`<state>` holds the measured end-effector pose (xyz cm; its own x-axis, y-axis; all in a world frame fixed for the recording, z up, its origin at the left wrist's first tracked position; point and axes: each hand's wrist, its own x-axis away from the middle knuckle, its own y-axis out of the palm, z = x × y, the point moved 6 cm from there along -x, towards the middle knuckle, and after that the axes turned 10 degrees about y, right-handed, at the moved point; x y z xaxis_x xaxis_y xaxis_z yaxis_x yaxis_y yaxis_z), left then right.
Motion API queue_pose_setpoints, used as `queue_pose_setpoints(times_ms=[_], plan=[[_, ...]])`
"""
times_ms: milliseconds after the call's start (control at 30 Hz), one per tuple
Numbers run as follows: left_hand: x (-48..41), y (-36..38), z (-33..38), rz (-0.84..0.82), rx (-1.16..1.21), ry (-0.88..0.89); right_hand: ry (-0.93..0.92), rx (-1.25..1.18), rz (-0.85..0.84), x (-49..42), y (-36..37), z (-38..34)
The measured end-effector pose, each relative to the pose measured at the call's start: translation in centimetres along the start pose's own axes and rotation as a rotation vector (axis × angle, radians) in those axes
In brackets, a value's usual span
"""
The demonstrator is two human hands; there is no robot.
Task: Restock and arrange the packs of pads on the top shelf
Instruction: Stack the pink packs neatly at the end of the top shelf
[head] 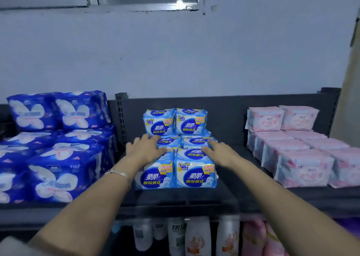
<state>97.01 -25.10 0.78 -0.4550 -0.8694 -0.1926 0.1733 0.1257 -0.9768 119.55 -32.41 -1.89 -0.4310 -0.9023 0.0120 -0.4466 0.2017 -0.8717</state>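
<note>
Left hand (145,148), right hand (218,151) (flat) — atop light-blue packs (196,174)

dark top shelf (224,197) bears dark-blue packs (58,158), light-blue packs (176,170), pink packs (302,158).

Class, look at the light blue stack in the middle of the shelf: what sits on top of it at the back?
Two upright light blue packs stand side by side on the stack's rear. Behind them only the dark shelf back panel shows; anything lower is hidden.

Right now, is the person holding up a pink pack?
No, both hands, left hand and right hand, rest on the light blue packs.
</note>
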Motion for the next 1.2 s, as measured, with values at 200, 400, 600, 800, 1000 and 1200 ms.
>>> queue_pose_setpoints(times_ms=[200, 400, 600, 800, 1000, 1200], plan=[[-0.8, 1.4, -1.3, -0.198, 0.072, -0.004, -0.009, -0.032, 0.006, 0.2, 0.0, -1.4], [-1.1, 1.8, -2.0, -0.145, 0.180, -0.014, -0.013, -0.101, -0.032, 0.5, -0.1, -1.9], [-1.2, 2.7, -2.4, -0.107, 0.303, -0.020, -0.033, -0.099, -0.036, 0.3, 0.4, -2.2], [-0.5, 1.9, -2.0, -0.151, 0.217, -0.014, -0.048, -0.015, 0.028, 0.4, -0.5, -2.4], [0.0, 2.3, -0.5, -0.315, 0.333, 0.125, -0.120, 0.246, -0.128, 1.5, 1.2, -3.3], [0.6, 1.8, 0.5, -0.223, 0.208, 0.111, -0.068, 0.290, -0.084, 1.6, 0.6, -2.9]])
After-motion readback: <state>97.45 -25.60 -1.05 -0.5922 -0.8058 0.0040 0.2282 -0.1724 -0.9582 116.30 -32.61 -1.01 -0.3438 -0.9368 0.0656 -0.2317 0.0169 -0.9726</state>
